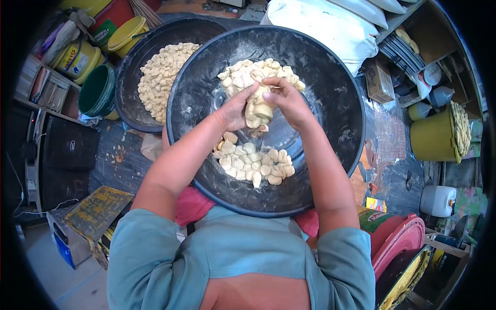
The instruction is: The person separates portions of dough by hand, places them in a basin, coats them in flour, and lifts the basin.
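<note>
Over a wide black basin, my left hand is closed round a clump of pale dough pieces. My right hand grips the same clump from the other side, its thumb and fingers bent against it. Just beyond the hands lies a heap of whitish dough lumps, partly covered by my fingers. Nearer my body, several flattened dough pieces are spread on the basin floor. Pale powder streaks the basin's inner wall.
A second black basin full of dough pieces stands at the left, partly behind mine. Near it are a green bucket and a yellow bucket. White sacks lie beyond; another yellow bucket stands right.
</note>
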A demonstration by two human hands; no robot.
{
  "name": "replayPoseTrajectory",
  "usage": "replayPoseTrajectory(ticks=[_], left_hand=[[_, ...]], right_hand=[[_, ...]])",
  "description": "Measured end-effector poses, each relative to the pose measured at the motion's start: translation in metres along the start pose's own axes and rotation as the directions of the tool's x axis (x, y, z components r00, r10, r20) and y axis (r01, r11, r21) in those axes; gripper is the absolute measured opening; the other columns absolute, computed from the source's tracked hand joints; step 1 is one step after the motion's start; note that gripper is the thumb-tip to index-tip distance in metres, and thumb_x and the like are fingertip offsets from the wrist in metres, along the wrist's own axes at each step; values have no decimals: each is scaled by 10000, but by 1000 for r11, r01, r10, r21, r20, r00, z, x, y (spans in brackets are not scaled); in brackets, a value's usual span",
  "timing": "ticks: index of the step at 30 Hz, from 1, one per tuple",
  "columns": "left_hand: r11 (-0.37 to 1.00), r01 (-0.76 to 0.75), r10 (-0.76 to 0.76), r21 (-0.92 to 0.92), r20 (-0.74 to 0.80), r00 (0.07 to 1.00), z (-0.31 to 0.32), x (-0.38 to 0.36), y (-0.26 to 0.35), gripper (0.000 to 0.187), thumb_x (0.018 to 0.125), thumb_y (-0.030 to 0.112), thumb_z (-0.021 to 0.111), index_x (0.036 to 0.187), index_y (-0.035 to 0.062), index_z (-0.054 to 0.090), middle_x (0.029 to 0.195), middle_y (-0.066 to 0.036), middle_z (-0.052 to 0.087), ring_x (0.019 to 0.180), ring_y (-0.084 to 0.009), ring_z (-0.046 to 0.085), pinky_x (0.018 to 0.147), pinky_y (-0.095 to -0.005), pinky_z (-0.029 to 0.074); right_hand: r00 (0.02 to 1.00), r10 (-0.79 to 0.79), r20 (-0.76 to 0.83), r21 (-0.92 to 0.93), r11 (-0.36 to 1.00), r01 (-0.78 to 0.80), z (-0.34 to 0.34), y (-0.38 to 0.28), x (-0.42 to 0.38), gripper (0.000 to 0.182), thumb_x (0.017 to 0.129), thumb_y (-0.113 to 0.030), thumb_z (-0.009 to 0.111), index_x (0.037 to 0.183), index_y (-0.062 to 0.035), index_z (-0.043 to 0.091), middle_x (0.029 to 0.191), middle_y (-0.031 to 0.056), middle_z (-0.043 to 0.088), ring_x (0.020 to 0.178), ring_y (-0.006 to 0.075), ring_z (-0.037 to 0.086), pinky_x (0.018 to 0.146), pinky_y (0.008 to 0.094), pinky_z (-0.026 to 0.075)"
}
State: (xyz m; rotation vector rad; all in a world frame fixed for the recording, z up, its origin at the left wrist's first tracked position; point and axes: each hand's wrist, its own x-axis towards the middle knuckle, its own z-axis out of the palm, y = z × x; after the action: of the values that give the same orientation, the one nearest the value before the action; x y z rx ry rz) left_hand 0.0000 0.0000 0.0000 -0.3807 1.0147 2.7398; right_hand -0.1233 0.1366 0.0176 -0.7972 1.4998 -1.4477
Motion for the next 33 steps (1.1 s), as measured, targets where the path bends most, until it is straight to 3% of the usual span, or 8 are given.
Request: replayPoseTrajectory(ticks=[5, 10, 13, 16, 20, 23, 27, 33], left_hand=[[980, -182, 187, 74, -72, 980, -6, 0, 10, 415, 930, 395, 519, 1175, 60, 516, 977, -96, 631, 753, -118, 659, 398, -183, 493], [958, -285, 283, -22, -64, 957, -2, -3, 12, 497, 862, 271, 566, 1282, 30, 456, 1108, -114, 622, 924, -194, 652, 691, -327, 562], [946, -318, 320, -62, 14, 947, -6, 0, 9, 550, 840, 256, 574, 1310, 6, 434, 1179, -138, 598, 1014, -231, 631, 833, -370, 545], [940, -329, 337, -91, 85, 938, -10, -1, 8, 592, 817, 267, 605, 1315, 1, 429, 1206, -142, 582, 1063, -240, 611, 896, -368, 522], [915, -368, 389, -165, 123, 913, -1, -2, 11, 614, 793, 247, 646, 1316, 7, 431, 1208, -132, 579, 1083, -235, 600, 915, -362, 511], [920, -383, 388, -86, 40, 921, 0, 0, 7, 636, 806, 218, 645, 1345, -5, 392, 1246, -138, 556, 1110, -235, 584, 954, -362, 485], [907, -410, 415, 90, -47, 908, 2, 1, 9, 628, 806, 164, 651, 1348, -17, 391, 1256, -142, 551, 1127, -229, 576, 982, -359, 465], [879, -474, 476, 47, -25, 879, 2, -2, 16, 541, 789, 79, 636, 1285, -23, 447, 1203, -141, 579, 1083, -235, 603, 949, -350, 497]], right_hand=[[951, -309, 9, -568, 781, 260, 8, -20, -14, 567, 797, -72, 709, 1319, -54, 489, 1210, 123, 534, 1097, 223, 542, 964, 318, 431], [980, -38, -197, 81, 995, 54, 3, -29, -12, 321, 914, -194, 621, 1195, -45, 580, 935, 34, 630, 884, 115, 598, 741, 286, 532], [979, -63, -192, 70, 995, 77, 1, -36, -13, 328, 928, -234, 601, 1176, -20, 578, 947, 56, 613, 879, 123, 597, 735, 271, 539], [880, -375, -292, -242, 919, 311, 6, -15, -1, 258, 913, -183, 614, 1118, -26, 600, 984, 64, 602, 880, 124, 586, 753, 259, 514], [904, -223, -364, 98, 956, 276, 0, -18, 1, 221, 866, -99, 660, 1064, -25, 597, 968, 51, 610, 859, 120, 574, 723, 257, 485], [895, -306, -324, -429, 891, 149, 5, -20, -4, 243, 858, -100, 672, 1070, -19, 586, 912, 60, 632, 827, 103, 574, 694, 241, 475], [898, -315, -308, -236, 940, 248, 9, -23, -5, 253, 874, -85, 648, 1107, -27, 570, 896, 71, 645, 777, 101, 580, 666, 237, 471], [639, -392, -662, -17, 860, 510, -15, -39, -5, 230, 963, -119, 511, 1168, -15, 525, 932, 72, 601, 744, 111, 587, 565, 225, 492]])
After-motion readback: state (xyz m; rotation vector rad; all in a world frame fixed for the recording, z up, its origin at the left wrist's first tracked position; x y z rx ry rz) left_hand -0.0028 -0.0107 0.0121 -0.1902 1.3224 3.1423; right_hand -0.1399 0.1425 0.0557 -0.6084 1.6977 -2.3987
